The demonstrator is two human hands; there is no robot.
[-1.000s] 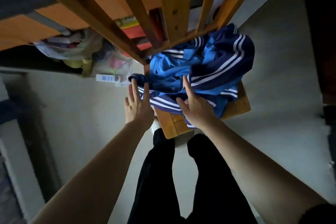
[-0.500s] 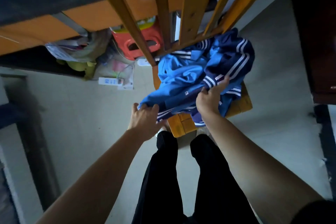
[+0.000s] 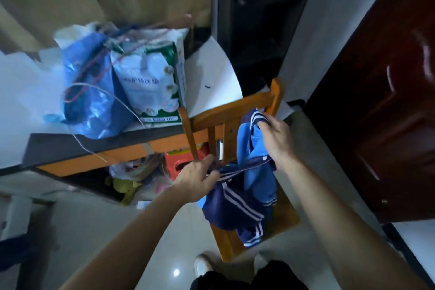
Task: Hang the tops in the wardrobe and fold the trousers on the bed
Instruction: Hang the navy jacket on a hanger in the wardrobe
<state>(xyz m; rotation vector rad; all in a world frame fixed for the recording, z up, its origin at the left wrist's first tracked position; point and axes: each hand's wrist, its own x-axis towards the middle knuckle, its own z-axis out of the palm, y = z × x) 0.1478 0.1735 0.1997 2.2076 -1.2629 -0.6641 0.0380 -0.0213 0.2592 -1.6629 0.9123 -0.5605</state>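
- Step in hand: pick-up. The blue-and-navy track garment with white stripes [image 3: 235,205] hangs between both hands over the seat of the orange-brown wooden chair [image 3: 231,112].
- Left hand [image 3: 196,180]: grip closed, pinching a navy striped band at the low end.
- Right hand [image 3: 276,140]: grip closed round a bunched upper edge, just beside the chair back.
- Cannot tell if the bottom hem touches the seat.
- Judgement: it looks like a top, so it goes to the wardrobe. No wardrobe or bed is in view.
- Next move calls for raising it until the hem is free of the seat, finding the shoulders or collar, then turning away.
- Edges: the chair back slats sit right behind the fabric, so they are a snag risk.
- Left: the dark-edged white table [image 3: 82,148] carries a blue plastic bag [image 3: 89,92], with loose wires hanging over its edge.
- Right: the dark red door [image 3: 376,125] is close.
- Open room: the pale tiled floor [image 3: 94,231] to the lower left.
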